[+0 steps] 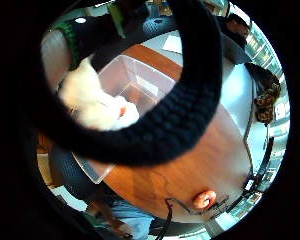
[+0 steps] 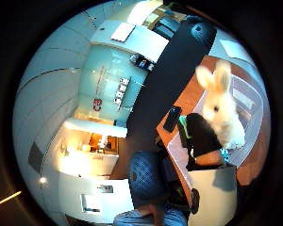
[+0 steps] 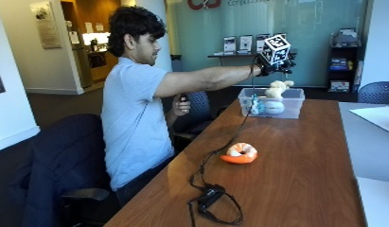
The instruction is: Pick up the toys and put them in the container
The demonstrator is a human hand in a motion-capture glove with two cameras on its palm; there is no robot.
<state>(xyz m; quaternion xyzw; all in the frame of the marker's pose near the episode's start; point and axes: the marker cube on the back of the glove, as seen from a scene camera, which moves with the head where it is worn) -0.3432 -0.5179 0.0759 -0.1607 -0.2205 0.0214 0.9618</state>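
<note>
The white bunny toy stands upright, ears up, its long way running up and down. It sits right under the gloved right hand, partly inside the clear container. From the outside view, I cannot tell if the fingers pinch the bunny's ears or are let go. The orange shrimp toy lies on the wooden table, well away from the hand. Only the thumb side view shows the bunny's face.
</note>
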